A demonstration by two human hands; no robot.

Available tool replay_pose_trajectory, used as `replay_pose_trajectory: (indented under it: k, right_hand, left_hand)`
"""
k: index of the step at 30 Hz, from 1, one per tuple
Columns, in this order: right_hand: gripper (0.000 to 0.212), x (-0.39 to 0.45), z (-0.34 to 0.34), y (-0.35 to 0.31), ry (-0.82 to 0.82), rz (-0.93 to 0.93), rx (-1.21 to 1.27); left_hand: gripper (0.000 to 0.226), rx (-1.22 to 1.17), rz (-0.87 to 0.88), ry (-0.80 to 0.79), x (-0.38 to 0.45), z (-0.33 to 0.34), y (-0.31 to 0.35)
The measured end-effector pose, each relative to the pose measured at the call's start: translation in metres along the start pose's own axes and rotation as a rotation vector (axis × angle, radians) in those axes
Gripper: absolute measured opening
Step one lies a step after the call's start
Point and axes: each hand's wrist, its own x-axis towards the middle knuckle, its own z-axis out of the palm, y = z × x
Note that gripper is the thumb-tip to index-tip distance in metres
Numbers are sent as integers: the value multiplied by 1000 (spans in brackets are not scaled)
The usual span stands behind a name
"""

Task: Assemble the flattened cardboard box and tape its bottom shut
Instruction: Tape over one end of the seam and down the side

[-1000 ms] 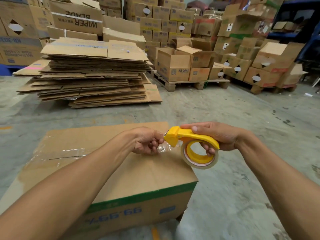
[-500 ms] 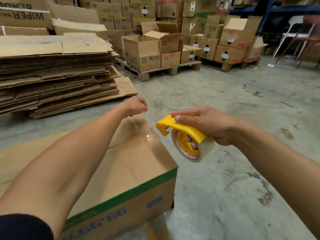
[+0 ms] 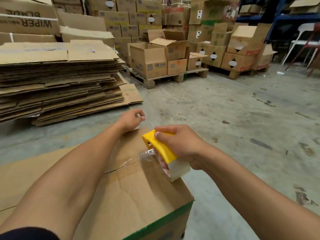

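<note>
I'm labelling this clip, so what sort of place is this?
Most likely a warehouse or packing area: stacked cartons on wooden pallets, a tall pile of flattened cardboard, and a bare concrete floor.

Soft, even indoor light is filling the warehouse, with no glare. A faint shadow is falling from the tape dispenser (image 3: pixel 160 149) onto the cardboard box (image 3: pixel 138 196). Wide-angle distortion is bending the concrete floor (image 3: pixel 242 118) and stacked cartons (image 3: pixel 147 14) at the edges; the near forearms are looking slightly soft.
</note>
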Motion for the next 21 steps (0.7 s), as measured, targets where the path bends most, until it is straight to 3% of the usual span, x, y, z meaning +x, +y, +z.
replay_pose_trajectory:
  k: [3,10,13,21]
  right_hand:
    - [11,2,5,4,-2,37,42]
    - [17,-3,5,6,-31,66,101]
    - [10,-5,7,4,-32,71,111]
    - [15,-3,9,4,-32,69,116]
  left_hand:
    - [9,-80,-83,-40,9,3,-4]
    - [11,-185,-173,-251,22,-2,-13]
    - [10,-162,-168,-259,24,0,-16]
    - [10,-108,-170,-292,21,14,-21]
